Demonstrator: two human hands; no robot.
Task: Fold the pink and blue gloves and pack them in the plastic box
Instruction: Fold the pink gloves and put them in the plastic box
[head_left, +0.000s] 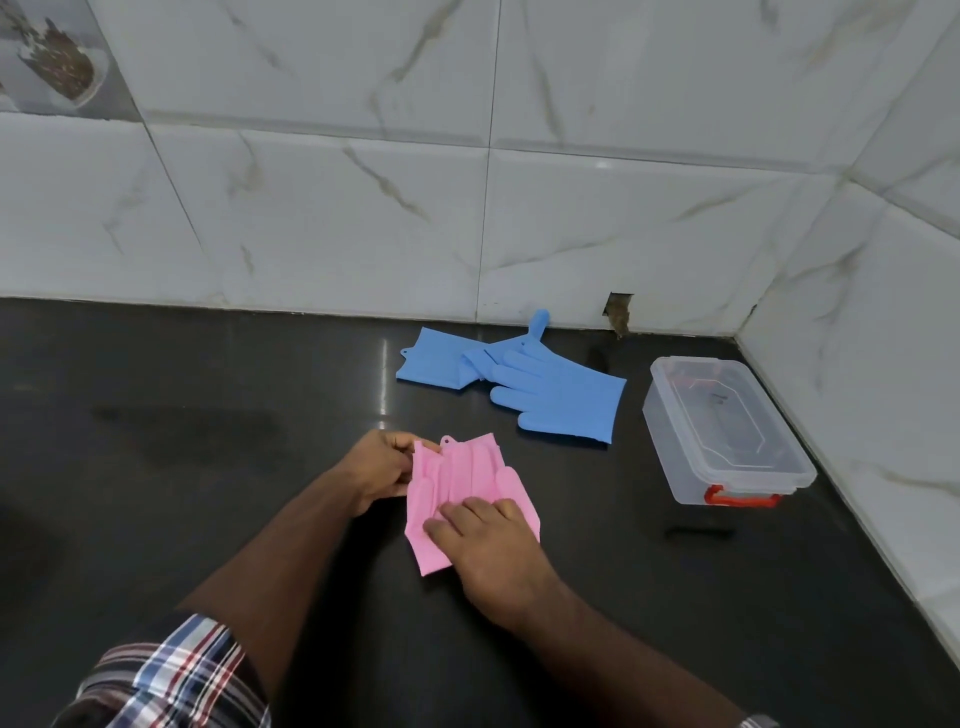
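The pink gloves (457, 483) lie as one folded bundle on the dark counter in front of me. My left hand (382, 467) pinches the bundle's left edge near its top corner. My right hand (485, 540) lies flat on the lower part, fingers pressing it down. Farther back, two blue gloves (550, 395) lie flat and overlapping near the wall, one with its fingers spread toward me. The clear plastic box (724, 431) with a red latch stands open at the right, a little beyond the blue gloves.
The dark counter (208, 467) ends at white marble-tiled walls behind and on the right, forming a corner beyond the box. A small hole (618, 312) shows in the back wall's base. A small dark object (698, 532) lies in front of the box.
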